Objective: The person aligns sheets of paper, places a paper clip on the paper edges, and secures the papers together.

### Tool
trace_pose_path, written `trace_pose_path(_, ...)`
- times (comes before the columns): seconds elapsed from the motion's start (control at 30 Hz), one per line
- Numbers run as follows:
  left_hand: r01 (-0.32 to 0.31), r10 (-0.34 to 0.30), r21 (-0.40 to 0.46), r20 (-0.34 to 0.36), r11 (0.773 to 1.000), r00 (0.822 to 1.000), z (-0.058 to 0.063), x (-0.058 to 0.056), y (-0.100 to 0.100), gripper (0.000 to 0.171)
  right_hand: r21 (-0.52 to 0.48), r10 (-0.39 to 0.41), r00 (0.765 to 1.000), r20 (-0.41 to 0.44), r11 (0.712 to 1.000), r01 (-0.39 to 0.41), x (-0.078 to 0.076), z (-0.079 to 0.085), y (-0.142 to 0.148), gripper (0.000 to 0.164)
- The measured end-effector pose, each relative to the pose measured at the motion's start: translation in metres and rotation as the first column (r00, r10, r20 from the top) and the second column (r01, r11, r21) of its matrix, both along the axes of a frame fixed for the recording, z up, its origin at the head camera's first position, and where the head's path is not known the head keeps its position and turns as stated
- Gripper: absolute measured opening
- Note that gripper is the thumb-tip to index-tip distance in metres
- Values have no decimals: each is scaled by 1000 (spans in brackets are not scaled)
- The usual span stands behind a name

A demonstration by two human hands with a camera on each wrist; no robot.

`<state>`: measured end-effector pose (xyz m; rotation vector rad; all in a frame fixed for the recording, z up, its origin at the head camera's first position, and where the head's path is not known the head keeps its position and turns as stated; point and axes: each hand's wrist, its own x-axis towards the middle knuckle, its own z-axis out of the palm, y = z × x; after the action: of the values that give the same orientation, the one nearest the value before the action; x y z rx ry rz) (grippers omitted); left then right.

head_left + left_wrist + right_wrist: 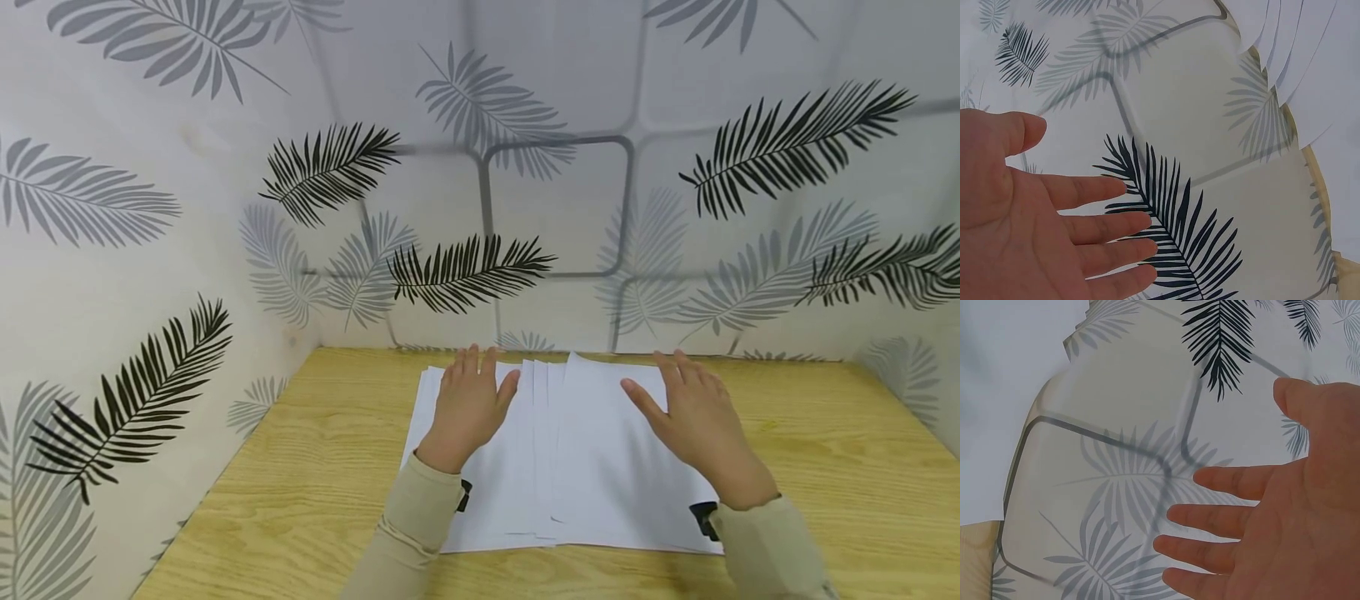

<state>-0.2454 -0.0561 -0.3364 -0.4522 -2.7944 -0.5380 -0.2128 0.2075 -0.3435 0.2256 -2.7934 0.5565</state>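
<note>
White sheets of paper (pixel 517 467) lie overlapped and fanned sideways on the table. My left hand (pixel 468 408) is over the left part of the sheets, its fingers straight and pointing away from me. Over the right part is my right hand (pixel 697 417), thumb spread from the fingers, a soft shadow on the paper beneath it. Both wrist views show an extended palm, the left hand (pixel 1029 219) and the right hand (pixel 1285 506), with nothing held. The stepped edges of several sheets (pixel 1310 50) show at the upper right of the left wrist view.
A wood-grain table (pixel 315 467) carries the paper. Behind it stands a pale wall covering (pixel 555 208) with leaf and square prints, and it continues along the left side. A black strap piece (pixel 705 518) shows by the right sleeve cuff.
</note>
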Motion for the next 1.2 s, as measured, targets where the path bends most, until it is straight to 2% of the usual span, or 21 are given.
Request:
trace_pose_path(0.2,-31,31,25,-21,999,999,-4,-1,-3,53,-6,-6,1000,22,1000,6,-1,0,4,79)
trace_pose_path(0.67,-108,107,85,14,991,994,-7,-4,-12,56,-11,-34,997,63,999,34,-4,-2,10,75)
trace_pose_path(0.97,-136,139,102,-23,985,990,-13,-8,-18,57,-8,-48,994,98,999,49,-6,-5,13,71)
trace_pose_path(1.2,-144,144,118,3,983,990,-14,-10,-23,56,4,-58,991,120,998,58,-8,-8,17,69)
